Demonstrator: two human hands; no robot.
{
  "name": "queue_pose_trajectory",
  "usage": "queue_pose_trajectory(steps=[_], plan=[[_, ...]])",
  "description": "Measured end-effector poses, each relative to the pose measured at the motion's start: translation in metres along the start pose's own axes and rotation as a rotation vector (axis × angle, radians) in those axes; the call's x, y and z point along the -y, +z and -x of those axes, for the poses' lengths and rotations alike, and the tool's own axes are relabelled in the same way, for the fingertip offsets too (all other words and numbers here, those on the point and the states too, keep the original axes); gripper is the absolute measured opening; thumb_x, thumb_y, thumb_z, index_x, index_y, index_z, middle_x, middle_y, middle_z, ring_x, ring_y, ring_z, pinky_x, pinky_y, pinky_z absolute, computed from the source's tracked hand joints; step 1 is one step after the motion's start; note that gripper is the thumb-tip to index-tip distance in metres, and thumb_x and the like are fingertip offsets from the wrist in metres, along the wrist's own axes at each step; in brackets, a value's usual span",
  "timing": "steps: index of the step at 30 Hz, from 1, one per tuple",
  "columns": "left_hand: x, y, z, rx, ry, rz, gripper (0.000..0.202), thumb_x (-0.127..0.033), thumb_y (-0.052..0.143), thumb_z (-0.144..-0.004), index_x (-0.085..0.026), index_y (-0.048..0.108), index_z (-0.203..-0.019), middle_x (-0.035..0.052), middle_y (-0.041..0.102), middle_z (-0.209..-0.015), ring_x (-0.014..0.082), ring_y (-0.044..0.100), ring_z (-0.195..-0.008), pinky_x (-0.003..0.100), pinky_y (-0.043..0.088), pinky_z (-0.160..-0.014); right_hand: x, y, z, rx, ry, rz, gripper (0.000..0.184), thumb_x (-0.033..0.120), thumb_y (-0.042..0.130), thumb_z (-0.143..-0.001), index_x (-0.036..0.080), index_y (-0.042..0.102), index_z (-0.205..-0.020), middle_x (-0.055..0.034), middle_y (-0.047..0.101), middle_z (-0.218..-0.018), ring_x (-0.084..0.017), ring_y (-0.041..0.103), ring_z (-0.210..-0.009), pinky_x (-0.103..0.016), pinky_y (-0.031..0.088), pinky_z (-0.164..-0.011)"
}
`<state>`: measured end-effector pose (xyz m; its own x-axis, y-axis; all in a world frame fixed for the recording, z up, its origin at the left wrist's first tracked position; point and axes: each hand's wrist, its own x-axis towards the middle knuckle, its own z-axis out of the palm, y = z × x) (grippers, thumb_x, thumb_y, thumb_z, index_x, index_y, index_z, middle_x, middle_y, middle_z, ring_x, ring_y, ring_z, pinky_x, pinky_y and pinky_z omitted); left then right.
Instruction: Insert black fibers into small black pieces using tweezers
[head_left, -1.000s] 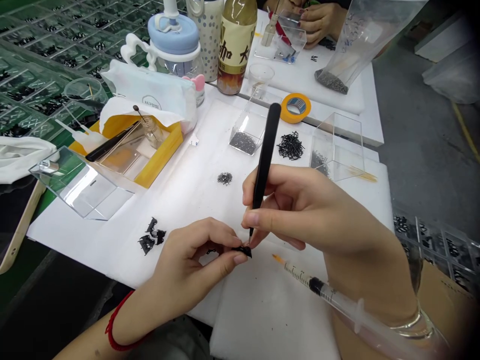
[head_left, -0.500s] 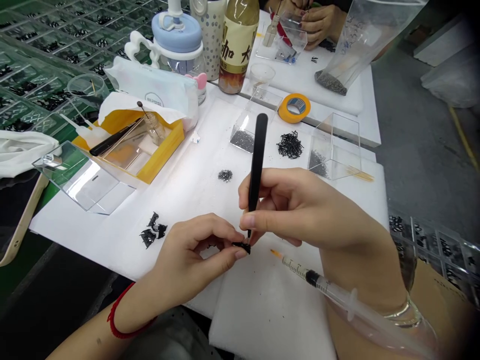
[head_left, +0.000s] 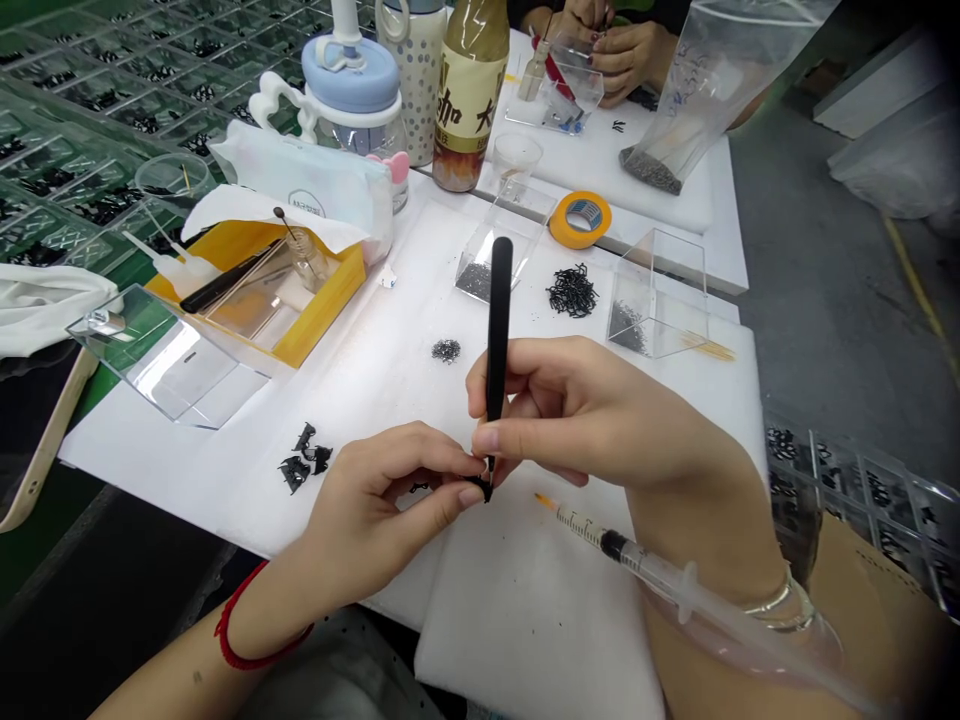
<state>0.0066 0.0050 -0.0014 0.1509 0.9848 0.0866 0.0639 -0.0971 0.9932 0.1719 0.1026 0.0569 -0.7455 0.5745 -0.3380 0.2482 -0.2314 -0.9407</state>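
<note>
My left hand (head_left: 382, 510) pinches a small black part (head_left: 481, 488) between thumb and forefinger, and a red string bracelet (head_left: 259, 625) circles that wrist. My right hand (head_left: 570, 410) grips black tweezers (head_left: 498, 320) upright, their tip pressed into the same part. Under my right wrist, a plastic syringe (head_left: 607, 545) with an orange tip lies on white foam (head_left: 525, 620). Left of my hands sit several black moulded parts (head_left: 304, 462). Beyond my fingers are a small grey heap (head_left: 446, 350) and a tangle of black wire-like pieces (head_left: 571, 292).
Clear acrylic bins (head_left: 656, 300) hold grey bits. Behind stand a yellow tray (head_left: 255, 290), tape roll (head_left: 580, 220), bottle (head_left: 469, 90) and blue-lidded cup (head_left: 349, 75). A co-worker's hands (head_left: 626, 60) work at the far bench. Trays of black parts (head_left: 112, 110) lie left.
My view has drifted, so the bench sits slightly differently. The tweezers now stand more upright, and both hands have shifted a little left, still on the black part.
</note>
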Motion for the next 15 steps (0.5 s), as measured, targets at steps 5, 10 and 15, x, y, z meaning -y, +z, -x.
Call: queue_pose_trajectory(steps=[5,10,15], plan=[[-0.0002,0.0008,-0.0001,-0.024,0.009,0.014,0.012,-0.01,0.067,-0.079,-0.019,0.07,-0.087,0.0042,0.072,-0.085,0.0156,0.067,-0.078,0.025,0.054,-0.067,0.0002,0.0001,-0.0002,-0.008,0.004,0.012,0.012,0.009,0.065,-0.074,0.018,0.059,-0.078,0.0028,0.063,-0.059,-0.01,0.061,-0.048,-0.011,0.036,-0.029],[0.0015,0.0015,0.0003,-0.038,0.011,0.02,0.015,-0.009,0.066,-0.08,-0.02,0.07,-0.09,0.0035,0.071,-0.086,0.0142,0.067,-0.078,0.023,0.054,-0.068,-0.0003,-0.0001,-0.0004,-0.007,0.01,0.013,0.013,0.012,0.066,-0.073,0.019,0.058,-0.079,0.0025,0.062,-0.059,-0.011,0.061,-0.048,-0.012,0.037,-0.029],[0.0016,0.0017,0.001,-0.072,0.007,0.025,0.017,-0.008,0.066,-0.079,-0.021,0.069,-0.089,0.0016,0.07,-0.083,0.0124,0.065,-0.074,0.02,0.052,-0.061,-0.0012,-0.0003,-0.0013,-0.035,-0.014,0.023,0.013,0.015,0.068,-0.074,0.019,0.056,-0.078,0.0031,0.062,-0.059,-0.014,0.064,-0.049,-0.011,0.034,-0.027]])
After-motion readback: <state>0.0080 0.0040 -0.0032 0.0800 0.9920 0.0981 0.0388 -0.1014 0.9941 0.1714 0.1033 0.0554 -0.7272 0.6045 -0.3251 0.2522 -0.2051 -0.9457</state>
